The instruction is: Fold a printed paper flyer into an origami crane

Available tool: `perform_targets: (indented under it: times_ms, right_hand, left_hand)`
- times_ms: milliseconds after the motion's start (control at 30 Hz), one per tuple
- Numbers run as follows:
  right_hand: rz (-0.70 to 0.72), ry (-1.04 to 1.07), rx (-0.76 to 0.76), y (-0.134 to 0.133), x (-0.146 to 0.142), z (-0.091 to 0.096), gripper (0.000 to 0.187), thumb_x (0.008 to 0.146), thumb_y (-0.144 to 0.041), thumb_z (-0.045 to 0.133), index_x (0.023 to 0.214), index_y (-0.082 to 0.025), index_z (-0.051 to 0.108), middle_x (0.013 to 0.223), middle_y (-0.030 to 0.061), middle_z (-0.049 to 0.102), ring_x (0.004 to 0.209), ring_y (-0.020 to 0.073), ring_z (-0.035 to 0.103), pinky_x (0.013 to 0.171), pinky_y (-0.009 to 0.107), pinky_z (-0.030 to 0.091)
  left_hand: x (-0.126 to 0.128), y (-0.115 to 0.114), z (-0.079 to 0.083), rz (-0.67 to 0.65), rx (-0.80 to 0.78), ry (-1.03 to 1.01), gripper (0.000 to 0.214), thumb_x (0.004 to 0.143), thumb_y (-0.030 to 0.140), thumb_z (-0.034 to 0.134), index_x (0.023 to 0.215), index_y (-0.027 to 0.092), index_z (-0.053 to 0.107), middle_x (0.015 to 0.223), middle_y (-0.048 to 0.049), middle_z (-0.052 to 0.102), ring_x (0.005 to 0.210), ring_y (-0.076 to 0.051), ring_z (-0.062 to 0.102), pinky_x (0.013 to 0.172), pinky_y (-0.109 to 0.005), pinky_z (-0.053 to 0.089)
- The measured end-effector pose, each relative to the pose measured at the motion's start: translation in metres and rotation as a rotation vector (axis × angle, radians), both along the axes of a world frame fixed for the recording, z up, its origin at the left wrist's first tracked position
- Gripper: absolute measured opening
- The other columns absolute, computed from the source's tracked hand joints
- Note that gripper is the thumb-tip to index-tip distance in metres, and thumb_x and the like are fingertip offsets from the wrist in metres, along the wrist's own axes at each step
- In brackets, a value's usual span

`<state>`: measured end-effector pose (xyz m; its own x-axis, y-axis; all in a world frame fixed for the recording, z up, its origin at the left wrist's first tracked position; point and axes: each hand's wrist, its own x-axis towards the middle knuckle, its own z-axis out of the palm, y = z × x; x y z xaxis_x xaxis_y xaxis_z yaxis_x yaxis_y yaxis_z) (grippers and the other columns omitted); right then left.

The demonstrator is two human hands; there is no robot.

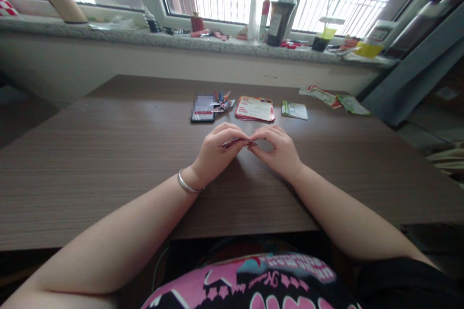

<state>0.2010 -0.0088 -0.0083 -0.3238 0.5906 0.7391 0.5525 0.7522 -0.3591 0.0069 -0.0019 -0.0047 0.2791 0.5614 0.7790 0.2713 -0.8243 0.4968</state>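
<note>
Daylight falls on the brown bench (108,154). Above it, the left hand (217,146) and right hand (278,147) both pinch a slim piece (231,143), probably folded paper, mostly hidden. It looks light and easily creased; its edges would be the safest hold. Farther back lie a phone (202,117), folded paper shapes (224,105) and a card stack (254,107); beyond, the cluttered windowsill (217,45).
</note>
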Motion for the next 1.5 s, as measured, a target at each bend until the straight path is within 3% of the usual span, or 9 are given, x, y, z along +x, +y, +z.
perform_targets:
  times_ms: [400,900,1167,1400,1500]
  right_hand:
    - [-0.02,0.068,0.027,0.0005,0.0015,0.0008,0.003,0.086,-0.023,0.066,0.085,-0.024,0.069,0.086,0.0019,0.073,0.085,0.0173,0.066,0.083,0.035,0.052]
    - [-0.067,0.066,0.05,-0.0025,-0.0001,0.0044,0.006,0.086,-0.023,0.065,0.081,-0.024,0.068,0.084,0.0018,0.073,0.083,0.017,0.066,0.081,0.034,0.052]
    - [-0.055,0.042,0.045,-0.0047,-0.0012,0.0058,0.006,0.086,-0.023,0.066,0.081,-0.025,0.069,0.084,0.0016,0.073,0.083,0.0165,0.066,0.081,0.034,0.053]
    - [-0.069,0.082,-0.05,-0.0027,-0.0004,0.0025,0.005,0.083,-0.021,0.067,0.086,-0.025,0.068,0.088,0.0014,0.072,0.083,0.0172,0.064,0.075,0.033,0.053]
    - [-0.062,0.07,-0.047,-0.0009,0.0016,0.0017,0.005,0.084,-0.021,0.066,0.084,-0.024,0.068,0.087,0.0016,0.072,0.085,0.0173,0.064,0.08,0.034,0.052]
  left_hand:
    - [-0.0027,0.0029,-0.0017,0.026,-0.024,-0.038,0.003,0.086,0.02,0.065,0.088,0.02,0.068,0.086,-0.0035,0.071,0.084,-0.016,0.065,0.082,-0.035,0.052]
    - [-0.0038,0.0056,-0.0045,0.076,-0.005,0.001,0.005,0.084,0.015,0.066,0.085,0.02,0.068,0.083,0.0007,0.071,0.08,-0.013,0.065,0.089,-0.034,0.051]
    - [-0.0039,0.003,0.0009,0.066,0.109,0.112,0.004,0.084,0.024,0.069,0.085,0.021,0.067,0.084,-0.0018,0.07,0.082,-0.016,0.064,0.087,-0.035,0.05]
    - [-0.0048,0.0038,0.0032,0.089,0.008,0.062,0.005,0.085,0.022,0.066,0.081,0.019,0.065,0.081,-0.0019,0.068,0.081,-0.016,0.063,0.081,-0.033,0.05]
    - [-0.006,0.0065,0.0019,0.106,0.015,0.094,0.006,0.086,0.021,0.064,0.081,0.019,0.063,0.082,-0.0016,0.067,0.08,-0.015,0.061,0.078,-0.031,0.05]
